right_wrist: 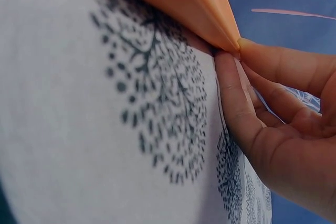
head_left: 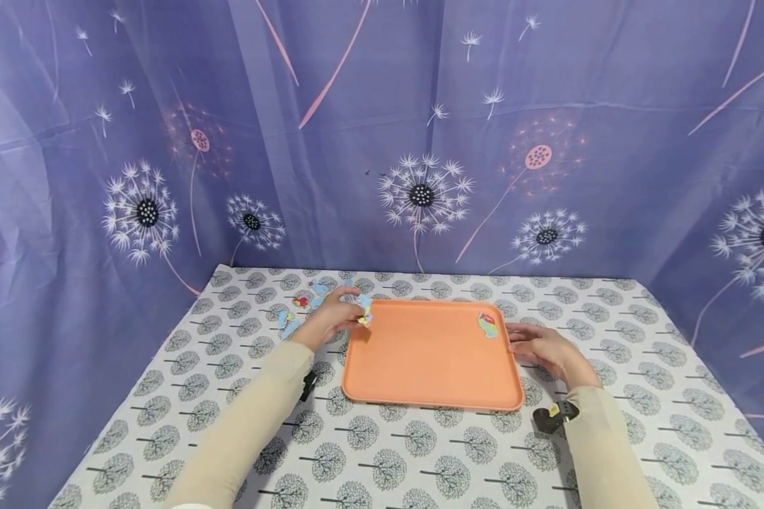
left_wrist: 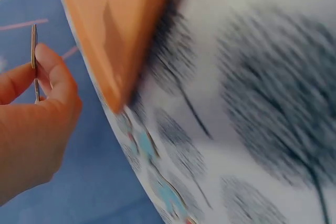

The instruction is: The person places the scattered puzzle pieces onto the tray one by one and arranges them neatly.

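My left hand point(head_left: 339, 312) pinches a thin, flat puzzle piece point(head_left: 365, 309) between thumb and fingers, over the left rim of an orange tray point(head_left: 429, 360). Light blue and yellow show on its face; in the left wrist view the piece point(left_wrist: 34, 48) is seen edge-on. At the tray's right side, my right hand point(head_left: 547, 351) grips the rim, the thumb point(right_wrist: 278, 61) on its edge and a finger beneath. Inside the tray, near its far right corner, lies one red, green and blue piece point(head_left: 487, 325).
Several more colourful pieces lie on the cloth left of the tray, among them a blue and yellow one point(head_left: 287, 322) and a red one point(head_left: 301, 302). A tree-patterned cloth point(head_left: 382, 452) covers the table. Purple dandelion curtains point(head_left: 331, 177) hang behind and at both sides.
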Demonstrator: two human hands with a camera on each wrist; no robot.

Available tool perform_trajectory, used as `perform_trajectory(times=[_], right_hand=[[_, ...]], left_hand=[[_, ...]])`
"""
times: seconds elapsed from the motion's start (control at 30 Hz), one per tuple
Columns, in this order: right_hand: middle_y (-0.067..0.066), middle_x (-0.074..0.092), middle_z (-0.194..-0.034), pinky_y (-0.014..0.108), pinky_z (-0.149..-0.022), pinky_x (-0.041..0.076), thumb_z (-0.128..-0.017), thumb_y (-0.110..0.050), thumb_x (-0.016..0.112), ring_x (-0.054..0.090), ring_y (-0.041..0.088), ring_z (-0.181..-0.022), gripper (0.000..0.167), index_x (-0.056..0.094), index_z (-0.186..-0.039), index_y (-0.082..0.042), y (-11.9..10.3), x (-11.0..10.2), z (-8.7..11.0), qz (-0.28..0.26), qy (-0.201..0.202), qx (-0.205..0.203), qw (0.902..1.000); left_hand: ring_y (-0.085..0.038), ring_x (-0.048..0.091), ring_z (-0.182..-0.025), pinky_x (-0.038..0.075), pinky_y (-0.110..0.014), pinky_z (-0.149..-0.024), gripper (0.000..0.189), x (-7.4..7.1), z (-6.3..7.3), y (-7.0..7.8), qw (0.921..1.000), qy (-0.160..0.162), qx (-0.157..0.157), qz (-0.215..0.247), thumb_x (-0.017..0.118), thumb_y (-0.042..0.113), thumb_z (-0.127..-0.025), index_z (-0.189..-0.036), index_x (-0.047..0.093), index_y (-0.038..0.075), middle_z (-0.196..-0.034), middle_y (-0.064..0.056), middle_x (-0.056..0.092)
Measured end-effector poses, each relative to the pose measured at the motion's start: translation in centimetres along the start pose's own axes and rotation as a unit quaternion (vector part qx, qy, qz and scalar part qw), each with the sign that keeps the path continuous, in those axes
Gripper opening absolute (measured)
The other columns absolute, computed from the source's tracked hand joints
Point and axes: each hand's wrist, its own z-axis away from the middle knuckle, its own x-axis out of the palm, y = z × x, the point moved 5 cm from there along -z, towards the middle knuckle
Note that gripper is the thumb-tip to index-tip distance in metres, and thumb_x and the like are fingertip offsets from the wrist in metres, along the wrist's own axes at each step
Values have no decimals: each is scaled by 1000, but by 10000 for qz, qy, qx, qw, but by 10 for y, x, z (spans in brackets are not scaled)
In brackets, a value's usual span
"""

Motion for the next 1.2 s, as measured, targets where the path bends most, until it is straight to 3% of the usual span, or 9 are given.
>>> perform_trajectory(times=[0.2, 0.5, 0.83, 1.2], right_hand=[[30, 43, -138, 32, -94, 54, -92, -2, 62, 63, 13, -99, 67, 27, -148, 5, 1, -1, 1, -13, -36, -12, 10000], [30, 46, -134, 33, -93, 55, -90, 2, 60, 64, 14, -96, 66, 28, -147, 8, 4, -1, -1, -134, -44, -71, 9999], [30, 45, -134, 33, -94, 54, -91, 0, 61, 64, 15, -98, 66, 27, -147, 6, 2, -2, -2, -99, -68, -81, 9999], [27, 51, -130, 32, -92, 55, -90, 1, 62, 65, 14, -95, 66, 28, -146, 8, 2, -2, -1, -231, -18, -95, 9997]], left_hand=[[-18, 61, -69, 61, -35, -75, 59, 41, -8, 11, 9998, -159, 120, 35, 61, -11, -83, -138, 46, 6, -90, -14, 60], [-17, 63, -69, 61, -31, -74, 49, 87, -16, 14, 9991, -311, 152, 258, 62, -11, -84, -131, 48, -6, -86, -14, 61], [-24, 69, -77, 62, -33, -74, 37, 136, -29, 13, 9976, -314, 54, 622, 63, -11, -84, -120, 54, -6, -93, -20, 66], [-28, 69, -81, 62, -31, -70, 34, 171, -33, 1, 9985, -3, -141, 533, 62, -12, -84, -117, 58, -6, -89, -18, 66]])
